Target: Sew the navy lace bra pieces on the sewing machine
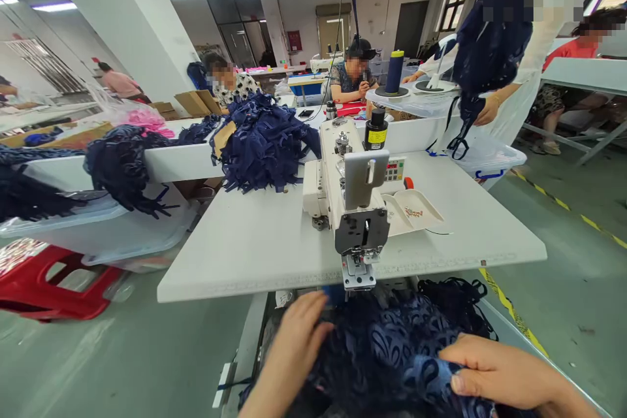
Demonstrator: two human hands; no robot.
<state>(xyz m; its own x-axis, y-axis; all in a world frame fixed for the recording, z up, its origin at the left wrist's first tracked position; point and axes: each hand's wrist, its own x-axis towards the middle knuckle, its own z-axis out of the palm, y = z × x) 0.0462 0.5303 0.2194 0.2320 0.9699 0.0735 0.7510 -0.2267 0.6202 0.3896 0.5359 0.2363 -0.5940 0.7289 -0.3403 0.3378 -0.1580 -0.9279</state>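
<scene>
In the head view, my right hand [499, 369] pinches a navy lace garment [421, 339] with leaf-like patterning between thumb and fingers. The garment lies on a dark heap below the table's front edge. My left hand [301, 333] is at the heap's left side, fingers stretched forward and thumb apart; whether it touches the cloth I cannot tell. Just beyond both hands stands a white sewing machine [337, 176], its metal foot plate [359, 273] over the table edge. The lower part of the heap runs out of the frame.
The white table [245, 255] carries a navy garment pile [267, 144] at back left and a tray [416, 212] of small pieces right of the machine. A plastic bin [127, 228] and red stool [63, 287] stand left. At right, a person's hand [487, 110] holds dark garments.
</scene>
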